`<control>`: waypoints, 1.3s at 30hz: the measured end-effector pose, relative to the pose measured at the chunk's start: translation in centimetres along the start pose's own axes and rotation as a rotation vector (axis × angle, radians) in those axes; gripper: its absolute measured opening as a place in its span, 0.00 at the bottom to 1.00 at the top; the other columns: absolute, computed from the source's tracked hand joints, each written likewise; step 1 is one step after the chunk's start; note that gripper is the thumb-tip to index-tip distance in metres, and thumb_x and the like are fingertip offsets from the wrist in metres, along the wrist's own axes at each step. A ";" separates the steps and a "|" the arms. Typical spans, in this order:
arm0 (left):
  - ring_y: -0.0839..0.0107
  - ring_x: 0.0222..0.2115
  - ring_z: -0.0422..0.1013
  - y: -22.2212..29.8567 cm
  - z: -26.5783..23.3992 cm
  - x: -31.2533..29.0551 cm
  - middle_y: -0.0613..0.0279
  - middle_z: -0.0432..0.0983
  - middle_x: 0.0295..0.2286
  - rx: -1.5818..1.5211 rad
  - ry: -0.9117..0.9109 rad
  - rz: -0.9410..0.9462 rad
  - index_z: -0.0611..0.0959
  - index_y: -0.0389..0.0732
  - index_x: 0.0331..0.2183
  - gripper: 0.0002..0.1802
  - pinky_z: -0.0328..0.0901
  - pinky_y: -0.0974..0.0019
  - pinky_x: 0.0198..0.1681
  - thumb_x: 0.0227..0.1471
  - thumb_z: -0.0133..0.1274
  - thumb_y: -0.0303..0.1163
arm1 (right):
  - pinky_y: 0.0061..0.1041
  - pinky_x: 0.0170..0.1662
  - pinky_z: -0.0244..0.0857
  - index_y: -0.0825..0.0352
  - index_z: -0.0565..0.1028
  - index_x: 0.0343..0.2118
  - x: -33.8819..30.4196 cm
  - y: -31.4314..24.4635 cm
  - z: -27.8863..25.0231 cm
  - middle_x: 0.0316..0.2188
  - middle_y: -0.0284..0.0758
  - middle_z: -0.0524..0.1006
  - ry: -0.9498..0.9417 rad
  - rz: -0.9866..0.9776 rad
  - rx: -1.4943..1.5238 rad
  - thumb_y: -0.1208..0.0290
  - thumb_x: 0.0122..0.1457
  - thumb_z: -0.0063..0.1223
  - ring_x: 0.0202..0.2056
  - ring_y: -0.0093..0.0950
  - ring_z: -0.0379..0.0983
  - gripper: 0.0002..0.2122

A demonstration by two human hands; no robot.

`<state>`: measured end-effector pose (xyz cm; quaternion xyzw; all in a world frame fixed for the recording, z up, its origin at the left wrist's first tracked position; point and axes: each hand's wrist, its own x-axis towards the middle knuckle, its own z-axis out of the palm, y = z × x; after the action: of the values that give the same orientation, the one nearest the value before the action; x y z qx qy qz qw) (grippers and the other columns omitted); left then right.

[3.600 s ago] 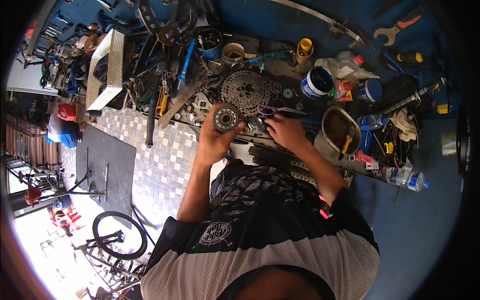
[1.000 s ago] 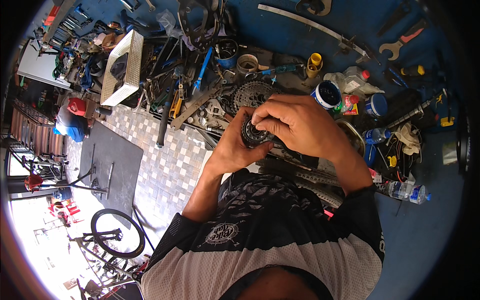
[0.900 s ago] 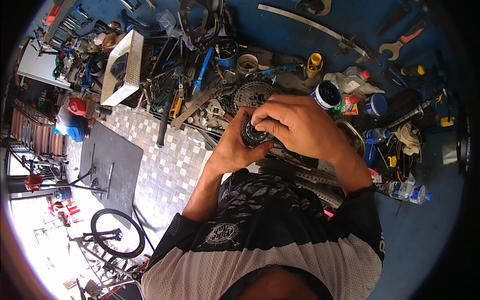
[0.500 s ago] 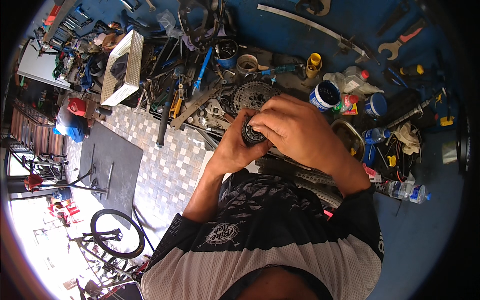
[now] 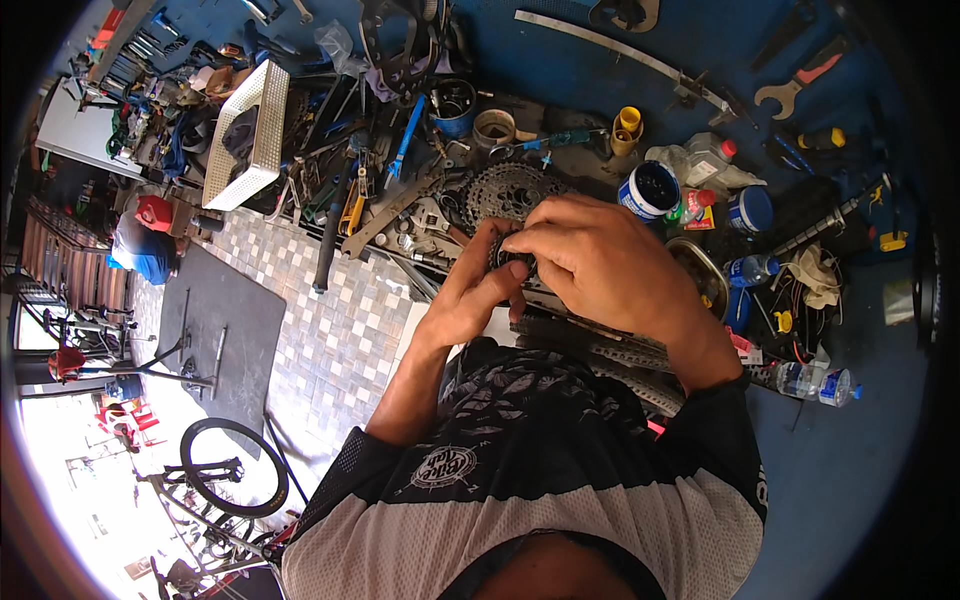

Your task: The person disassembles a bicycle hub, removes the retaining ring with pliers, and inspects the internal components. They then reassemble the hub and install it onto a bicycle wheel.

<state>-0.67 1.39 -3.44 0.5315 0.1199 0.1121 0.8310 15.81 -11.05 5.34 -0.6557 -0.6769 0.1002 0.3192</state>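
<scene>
Gripping a dark, round metal part, the left hand is bracing it; the right hand is touching it, pinch unclear; gentle pressure should be helping.

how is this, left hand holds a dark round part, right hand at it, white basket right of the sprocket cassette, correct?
Wrong side: in the head view the white basket is left of the sprocket cassette. The left hand does hold the dark round part, with the right hand at it.
</scene>
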 end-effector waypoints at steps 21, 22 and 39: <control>0.70 0.26 0.71 -0.1 0.0 0.4 0.53 0.74 0.34 -0.175 0.074 -0.062 0.71 0.34 0.53 0.22 0.71 0.63 0.20 0.59 0.52 0.32 | 0.19 0.33 0.66 0.66 0.81 0.51 -1.4 5.1 -2.6 0.30 0.30 0.80 0.234 0.298 0.163 0.82 0.62 0.59 0.28 0.13 0.71 0.14; 0.70 0.26 0.70 -0.1 0.1 0.5 0.52 0.74 0.35 -0.191 0.069 -0.060 0.71 0.34 0.52 0.22 0.71 0.64 0.20 0.59 0.53 0.32 | 0.18 0.33 0.66 0.66 0.81 0.51 -1.9 6.2 -2.5 0.30 0.30 0.80 0.235 0.335 0.156 0.82 0.63 0.59 0.28 0.13 0.71 0.14; 0.71 0.25 0.67 -2.4 -2.4 1.2 0.56 0.71 0.30 -0.405 0.099 -0.019 0.68 0.38 0.56 0.21 0.69 0.60 0.25 0.63 0.50 0.26 | 0.41 0.43 0.76 0.61 0.83 0.42 -9.9 21.6 11.9 0.46 0.36 0.83 -0.220 0.475 -0.280 0.68 0.61 0.64 0.41 0.41 0.82 0.08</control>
<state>-0.15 2.79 -6.72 0.3463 0.1407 0.1521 0.9150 26.32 -14.56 -18.86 -0.8187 -0.5421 0.1482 0.1181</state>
